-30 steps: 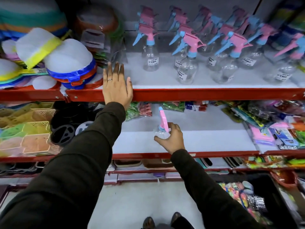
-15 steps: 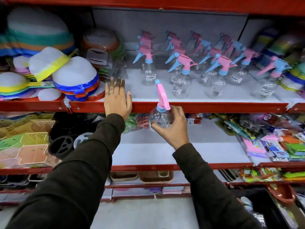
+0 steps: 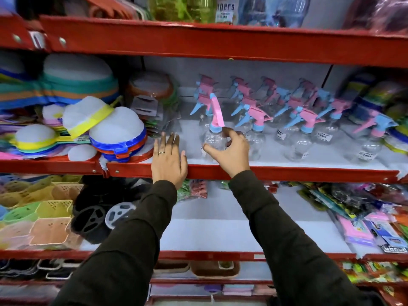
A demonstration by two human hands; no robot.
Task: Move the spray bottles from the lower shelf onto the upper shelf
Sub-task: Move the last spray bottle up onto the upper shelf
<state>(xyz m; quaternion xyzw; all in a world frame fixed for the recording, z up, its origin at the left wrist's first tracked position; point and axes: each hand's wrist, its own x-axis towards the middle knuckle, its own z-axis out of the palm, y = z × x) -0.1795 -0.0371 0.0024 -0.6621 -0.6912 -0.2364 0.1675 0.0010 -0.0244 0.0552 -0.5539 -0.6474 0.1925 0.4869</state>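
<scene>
My right hand (image 3: pixel 231 149) is wrapped around a clear spray bottle (image 3: pixel 213 138) with a pink and blue trigger head, standing near the front of the upper shelf (image 3: pixel 287 172). The fingers curl round its body. Several matching spray bottles (image 3: pixel 295 129) stand in rows behind and to the right of it. My left hand (image 3: pixel 168 161) lies flat, fingers spread, on the red front lip of the upper shelf, left of the bottle. The lower shelf (image 3: pixel 220 230) shows a bare white surface in its middle with no spray bottle on it.
White strainers with coloured rims (image 3: pixel 106 131) fill the upper shelf's left side. Pastel baskets (image 3: pixel 39 219) and black round items (image 3: pixel 92 217) sit lower left. Packaged goods (image 3: pixel 364 219) crowd the lower right. Another red shelf (image 3: pixel 220 40) runs overhead.
My right hand lifted the spray bottle from the lower shelf up over the red lip and onto the upper shelf. The left hand stayed on the shelf edge. The view tilted upward.
</scene>
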